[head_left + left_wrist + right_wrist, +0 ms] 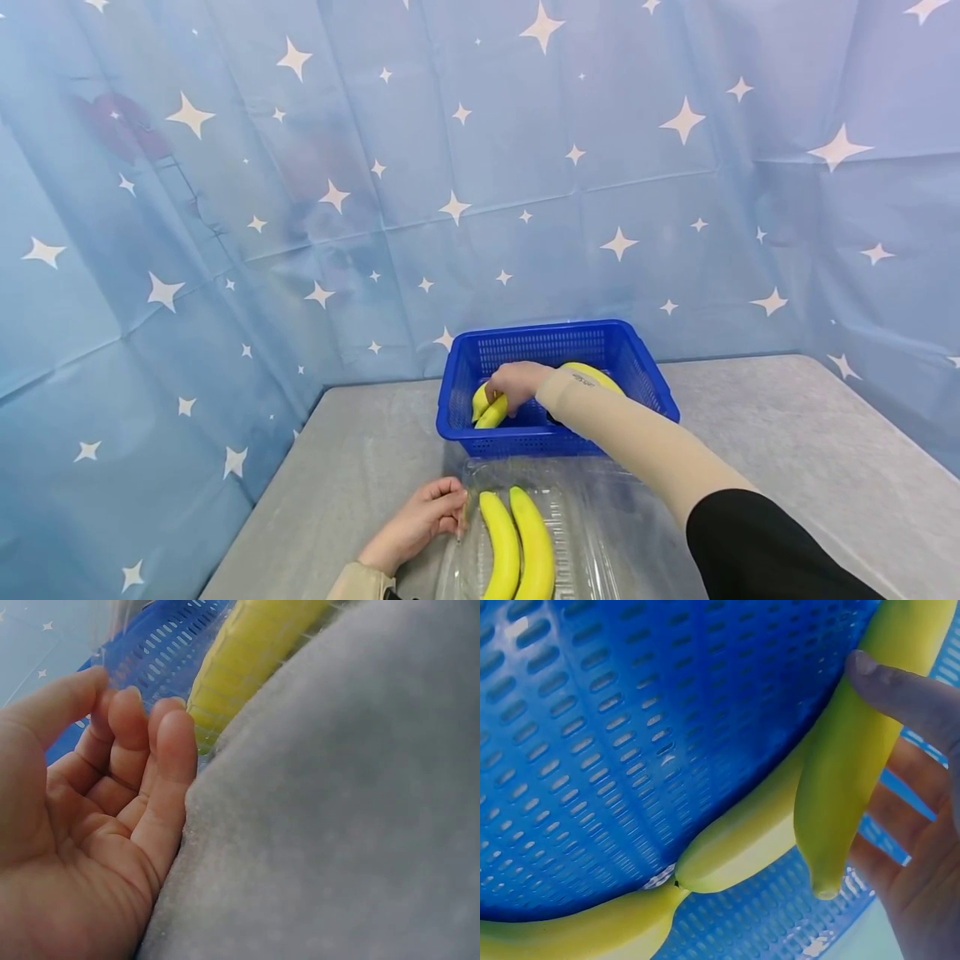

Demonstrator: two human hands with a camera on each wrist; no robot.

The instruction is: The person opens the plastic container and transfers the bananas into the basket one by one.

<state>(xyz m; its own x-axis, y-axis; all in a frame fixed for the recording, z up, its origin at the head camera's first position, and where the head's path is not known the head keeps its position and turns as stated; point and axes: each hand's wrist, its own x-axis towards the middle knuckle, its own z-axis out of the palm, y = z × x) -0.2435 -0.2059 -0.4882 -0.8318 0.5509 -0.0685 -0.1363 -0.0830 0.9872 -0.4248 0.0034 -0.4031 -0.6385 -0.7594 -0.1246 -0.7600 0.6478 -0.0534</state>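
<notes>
Inside the blue basket [525,440], my right hand [517,383] grips a banana [851,761], thumb on one side and fingers behind it. Two more bananas lie in the basket by it in the right wrist view: one banana [739,851] partly beneath the held one, another banana [585,930] at lower left. My left hand [423,521] pinches the left edge of a clear plastic container [562,533] with thumb and fingertips. Side by side in that container lie a left banana [501,542] and a right banana [534,542], their lower ends cut off by the frame.
The basket stands at the back of a grey table [360,442], right behind the container. A yellow banana [592,375] in the basket shows past my right forearm. A blue curtain [420,208] with white stars hangs behind the table and along its sides.
</notes>
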